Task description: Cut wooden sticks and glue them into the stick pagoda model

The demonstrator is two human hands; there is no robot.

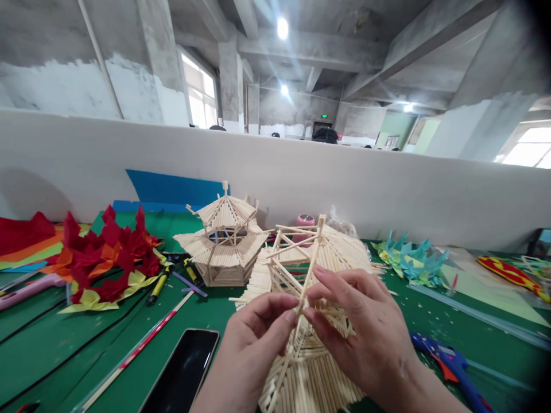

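A pavilion model of thin wooden sticks stands in front of me on the green table, its roof partly covered with rows of sticks and partly an open frame. My left hand pinches a wooden stick on the sloping roof ridge between thumb and forefinger. From the other side, my right hand has its thumb and fingers closed on the same ridge, close to the left fingertips. Both hands cover part of the model's middle. Behind it to the left is a second, two-tiered stick pavilion with its roofs covered.
A phone lies left of my left hand. A blue glue gun rests at the right. Red and yellow felt pieces are on the left, blue felt petals on the right. A white partition borders the back.
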